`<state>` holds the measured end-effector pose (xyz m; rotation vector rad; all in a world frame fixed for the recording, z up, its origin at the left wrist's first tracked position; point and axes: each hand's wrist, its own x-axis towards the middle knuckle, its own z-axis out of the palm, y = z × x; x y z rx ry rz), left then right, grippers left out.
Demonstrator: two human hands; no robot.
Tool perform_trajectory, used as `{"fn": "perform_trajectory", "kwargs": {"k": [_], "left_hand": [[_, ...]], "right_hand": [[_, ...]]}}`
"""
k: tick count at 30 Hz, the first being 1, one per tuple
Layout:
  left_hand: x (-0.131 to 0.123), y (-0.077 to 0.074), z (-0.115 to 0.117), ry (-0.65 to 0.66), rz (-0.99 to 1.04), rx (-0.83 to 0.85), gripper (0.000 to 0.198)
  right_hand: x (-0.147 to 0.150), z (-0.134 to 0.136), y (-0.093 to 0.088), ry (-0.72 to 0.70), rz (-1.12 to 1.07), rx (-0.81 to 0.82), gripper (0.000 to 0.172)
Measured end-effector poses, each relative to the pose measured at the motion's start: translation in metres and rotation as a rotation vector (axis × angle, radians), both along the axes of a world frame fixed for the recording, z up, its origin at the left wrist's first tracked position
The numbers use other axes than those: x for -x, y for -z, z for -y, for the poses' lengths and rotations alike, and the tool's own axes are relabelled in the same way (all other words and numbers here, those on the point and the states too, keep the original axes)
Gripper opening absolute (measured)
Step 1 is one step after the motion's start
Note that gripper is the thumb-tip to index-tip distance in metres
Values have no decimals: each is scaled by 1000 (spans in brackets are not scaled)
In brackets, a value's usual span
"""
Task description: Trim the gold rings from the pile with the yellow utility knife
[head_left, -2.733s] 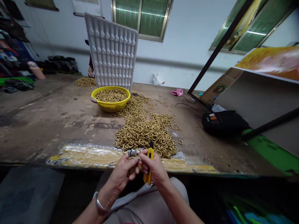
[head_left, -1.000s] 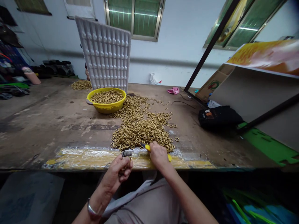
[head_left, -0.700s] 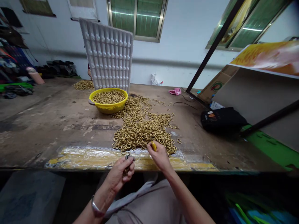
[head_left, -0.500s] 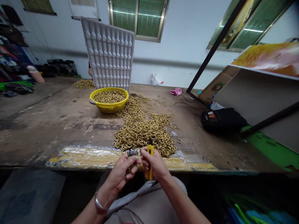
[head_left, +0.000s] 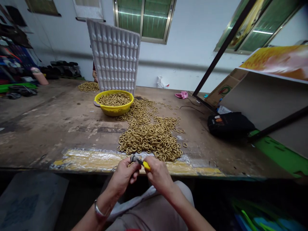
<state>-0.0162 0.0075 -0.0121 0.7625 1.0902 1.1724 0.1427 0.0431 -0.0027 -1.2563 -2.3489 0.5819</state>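
At the near edge of the worktop point(head_left: 48, 128), both hands meet just below the taped strip point(head_left: 91, 159). Left hand point(head_left: 124, 175) is clenched round a small ring point(head_left: 132, 158), pinched at the fingertips; the ring looks dark and greyish next to the brass ones, detail too small to read. Right hand point(head_left: 157, 173) grips a yellow-handled cutter point(head_left: 144, 164), tip pointing left and touching or just beside the ring. A metal bangle point(head_left: 98, 210) sits on the left wrist.

Just beyond the hands lies a dense pile of brass rings point(head_left: 150, 138), trailing back towards a yellow basin point(head_left: 113, 110) also full of rings. A white moulded tray point(head_left: 115, 59) stands upright behind the basin, hiding most of another person; only a hand point(head_left: 95, 76) shows beside it, near a second ring heap point(head_left: 88, 86). A black bag point(head_left: 229, 123) lies well apart to the right, by a slanted dark frame bar point(head_left: 223, 46). A pink cloth point(head_left: 182, 95) rests at the far edge.
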Motion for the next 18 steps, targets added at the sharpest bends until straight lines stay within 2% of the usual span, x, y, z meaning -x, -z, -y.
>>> {"fn": "perform_trajectory", "kwargs": {"k": [4,7,10,13,15,18], "left_hand": [[1,0,-1,-5,-144,-32,36],[2,-2,-1,5,-226,-48,31],[4,-9,3,24,-281,-52,25],[7,-17,11,75,-268,-68,22],[10,-19,15,113,-226,-72,24],[10,-10,12,113,-118,-22,34]], "right_hand": [[0,4,-2,32,232,-60,21],[4,5,-2,34,291,-97,20],[-2,-5,0,76,362,-129,23],[-24,-28,4,280,491,-71,23],[-41,-42,7,382,486,-59,18],[-53,-49,13,340,426,-74,13]]}}
